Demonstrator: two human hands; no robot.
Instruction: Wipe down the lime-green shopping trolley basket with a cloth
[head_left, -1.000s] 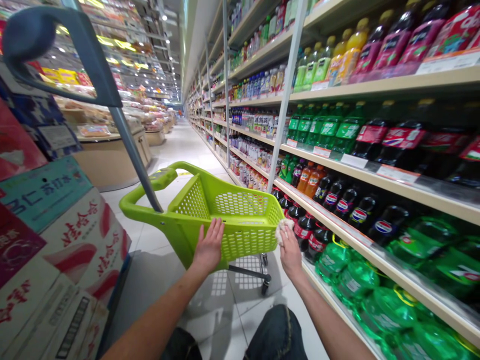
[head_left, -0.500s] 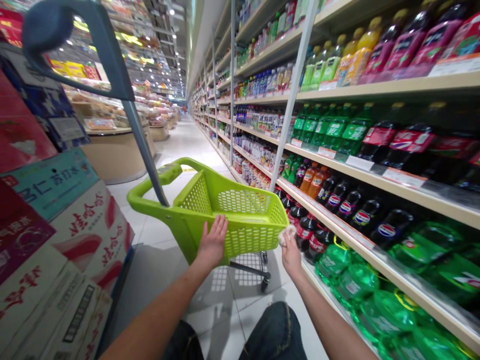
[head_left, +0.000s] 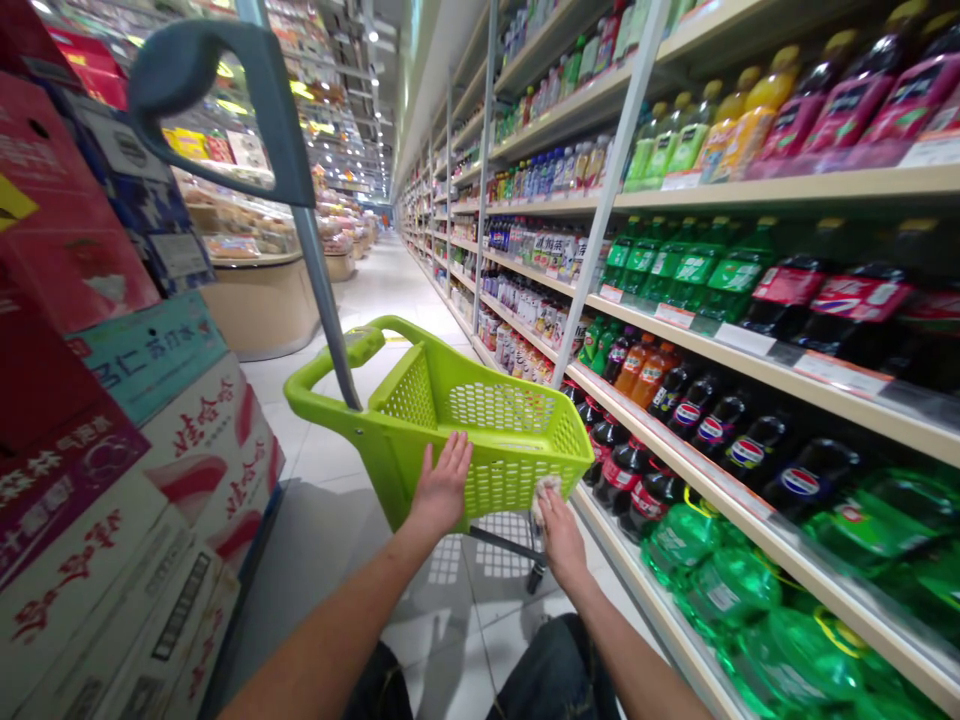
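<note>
L hand (head_left: 442, 490) is flat, fingers extended & near tog., laid on near side of the green plastic cart basket (head_left: 506, 485). R hand (head_left: 561, 535) is closed on a whitish cloth (head_left: 543, 492), pressed to same side wall, low, nr the front corner. Basket = task centre, directly ahead of person, btwn shelving & stacked cartons; perforated walls, inner floor partly visible thru open top. Dark wire frame (head_left: 510, 540) below, w/ a caster (head_left: 535, 578). Grey loop handle (head_left: 294, 120) on metal pole rises at L end.

Shelving, R side: Pepsi bottles (head_left: 799, 482) w/ dark cola; orange-soda bottles (head_left: 651, 372) next along same shelf. Shelf above: green bottles (head_left: 739, 278), then red-label cola bottles (head_left: 862, 300). Top R: yellow-orange juice-type bottles (head_left: 761, 115) beside pink-label bottles (head_left: 847, 112). Bottom: big green bottles (head_left: 726, 590) w/ yellow carry loops.

L side: turquoise carton (head_left: 161, 355) atop white cartons w/ red lettering (head_left: 202, 410); contents hidden, can't tell.
</note>
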